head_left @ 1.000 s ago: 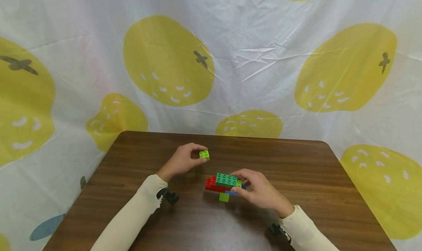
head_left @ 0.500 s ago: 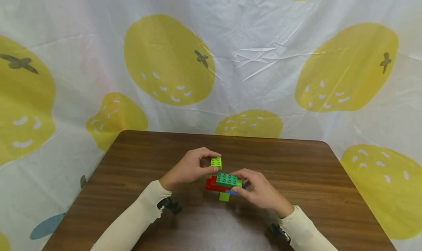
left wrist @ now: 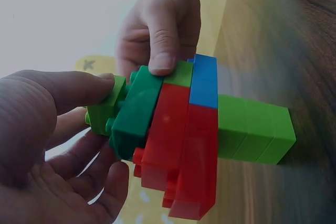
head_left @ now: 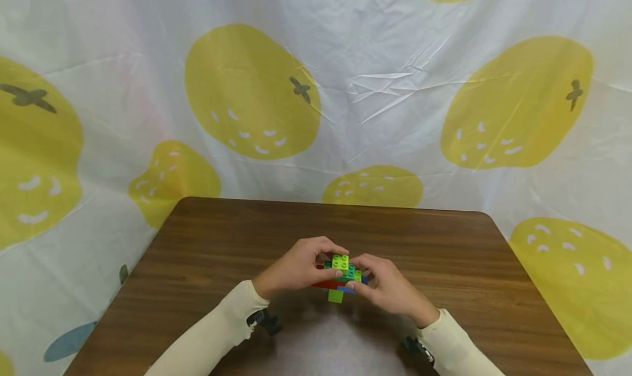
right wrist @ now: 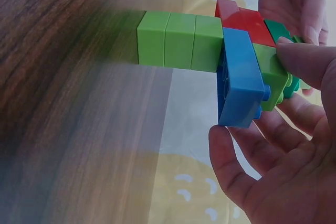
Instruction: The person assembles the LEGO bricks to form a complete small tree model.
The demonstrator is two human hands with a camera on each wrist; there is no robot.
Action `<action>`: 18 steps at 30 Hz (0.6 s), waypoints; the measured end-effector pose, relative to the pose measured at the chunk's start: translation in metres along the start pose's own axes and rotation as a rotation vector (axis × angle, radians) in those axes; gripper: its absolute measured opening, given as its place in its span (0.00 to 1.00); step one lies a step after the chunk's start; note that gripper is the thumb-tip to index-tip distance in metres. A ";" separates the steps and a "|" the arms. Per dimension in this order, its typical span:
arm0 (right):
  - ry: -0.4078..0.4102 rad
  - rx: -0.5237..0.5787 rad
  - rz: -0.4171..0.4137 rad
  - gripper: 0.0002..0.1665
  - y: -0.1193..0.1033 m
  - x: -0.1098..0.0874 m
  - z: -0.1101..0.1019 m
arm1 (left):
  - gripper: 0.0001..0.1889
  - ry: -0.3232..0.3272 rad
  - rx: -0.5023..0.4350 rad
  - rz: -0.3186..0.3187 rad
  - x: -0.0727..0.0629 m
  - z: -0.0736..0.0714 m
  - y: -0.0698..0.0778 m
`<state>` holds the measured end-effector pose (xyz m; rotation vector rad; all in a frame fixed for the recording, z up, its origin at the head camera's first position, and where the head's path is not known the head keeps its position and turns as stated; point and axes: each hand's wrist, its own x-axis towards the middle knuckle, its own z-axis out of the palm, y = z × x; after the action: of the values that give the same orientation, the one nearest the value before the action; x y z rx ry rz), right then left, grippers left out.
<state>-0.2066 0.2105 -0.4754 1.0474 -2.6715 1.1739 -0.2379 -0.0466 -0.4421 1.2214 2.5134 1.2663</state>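
A light green toy building brick (head_left: 340, 262) is pinched between the thumb and fingers of my left hand (head_left: 298, 263). It sits over the dark green brick (left wrist: 137, 109) that tops a built stack; some dark green studs still show between the two in the left wrist view. My right hand (head_left: 387, 284) grips the stack's right end, its thumb on another light green brick (right wrist: 270, 72). Below are red bricks (left wrist: 197, 156) and a blue brick (right wrist: 243, 77). A column of light green bricks (right wrist: 179, 42) carries the stack up from the table.
The brown wooden table (head_left: 237, 222) has rounded far corners. Behind it hangs a white cloth (head_left: 375, 118) printed with yellow fruit. Each wrist wears a dark strap with a small device, seen at the left cuff (head_left: 266, 321).
My left hand has carried the light green brick rightward and toward me, from beyond the stack to the top of the dark green brick. My right hand has stayed in place on the stack.
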 end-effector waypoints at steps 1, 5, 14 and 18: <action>-0.001 0.002 -0.001 0.21 0.000 0.000 0.000 | 0.20 0.002 0.004 0.000 0.000 0.001 0.000; 0.002 0.011 -0.005 0.20 0.000 0.000 0.001 | 0.20 0.004 0.004 -0.009 -0.001 0.003 -0.001; -0.005 0.040 -0.006 0.19 0.002 0.000 0.002 | 0.18 0.024 0.002 0.007 -0.002 0.003 -0.004; -0.002 0.023 -0.005 0.19 0.004 0.000 0.002 | 0.18 0.035 0.009 0.027 -0.001 0.003 -0.005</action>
<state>-0.2084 0.2112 -0.4798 1.0579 -2.6616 1.2068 -0.2389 -0.0472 -0.4483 1.2498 2.5382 1.2950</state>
